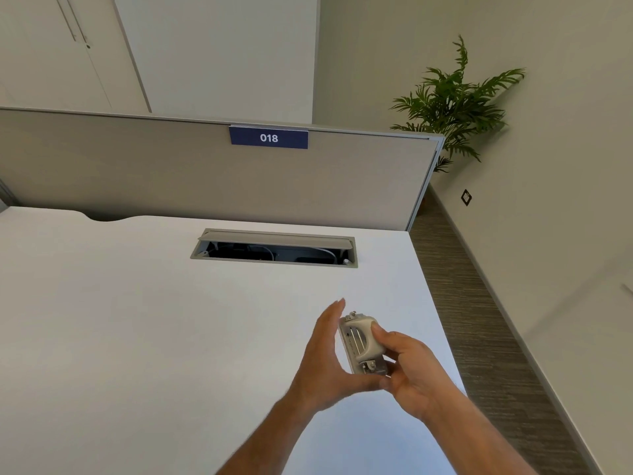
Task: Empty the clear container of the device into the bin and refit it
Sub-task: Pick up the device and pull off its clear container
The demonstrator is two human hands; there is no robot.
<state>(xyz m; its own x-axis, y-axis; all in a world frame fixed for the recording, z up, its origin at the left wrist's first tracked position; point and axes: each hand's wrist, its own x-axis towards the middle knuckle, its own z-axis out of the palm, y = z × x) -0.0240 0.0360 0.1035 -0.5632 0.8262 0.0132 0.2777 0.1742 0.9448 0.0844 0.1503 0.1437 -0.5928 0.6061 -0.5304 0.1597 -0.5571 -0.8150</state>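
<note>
A small grey hole punch [359, 342] with metal parts is held above the white desk [137, 320], near its right edge. My right hand [407, 371] grips it from the right, thumb on the grey handle. My left hand [325, 354] lies flat against its left side, fingers straight, thumb under its lower end. That palm hides the device's underside, so the clear container does not show. No bin is in view.
An open cable hatch [274, 250] is set into the desk farther back. Behind it stands a grey partition [171, 173] with a blue "018" label [269, 137]. Striped carpet [479, 320] and a potted plant [452, 104] lie to the right.
</note>
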